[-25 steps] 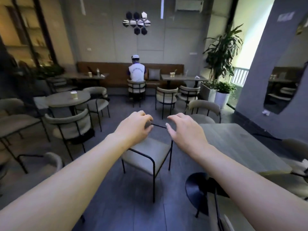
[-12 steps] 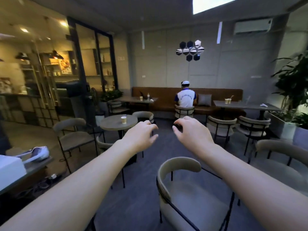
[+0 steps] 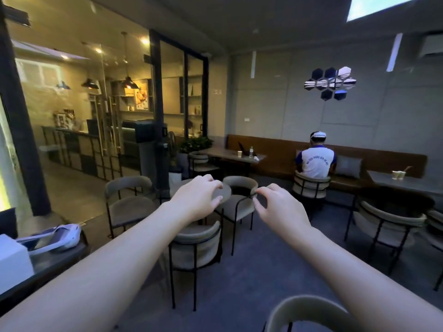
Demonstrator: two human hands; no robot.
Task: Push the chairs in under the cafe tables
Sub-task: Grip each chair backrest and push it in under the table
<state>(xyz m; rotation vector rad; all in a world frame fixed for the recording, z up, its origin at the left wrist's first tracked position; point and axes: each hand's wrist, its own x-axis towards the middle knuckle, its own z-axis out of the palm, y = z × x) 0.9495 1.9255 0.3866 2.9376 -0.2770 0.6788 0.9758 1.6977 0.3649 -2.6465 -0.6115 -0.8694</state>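
Both hands hang in the air and hold nothing. The left hand (image 3: pixel 199 200) and the right hand (image 3: pixel 280 208) are loosely clawed, fingers bent and thumbs apart, in front of the small round grey cafe table (image 3: pixel 223 195).

The nearest beige padded chair (image 3: pixel 195 239) has a curved backrest and thin black metal legs. It stands with its back to the camera just beside that table; I cannot tell how far its seat reaches under.

It looks light and stiff in the frame, soft only in the padding, so a modest push should slide it over the dark floor, though the thin legs may scrape or catch. The best hold seems to be the top of the curved backrest, one hand on each side of the middle, so it goes in straight without swinging.

I count eight such chairs:
- three at the round table – the nearest, the left-side chair (image 3: pixel 130 204) and the far chair (image 3: pixel 241 186)
- the bottom-edge chair (image 3: pixel 309 310)
- the right-hand chair (image 3: pixel 388 220)
- a sliver of the edge chair (image 3: pixel 437 222)
- the occupied chair (image 3: pixel 311 186)
- the chair by the long table (image 3: pixel 200 161)

There are four tables.
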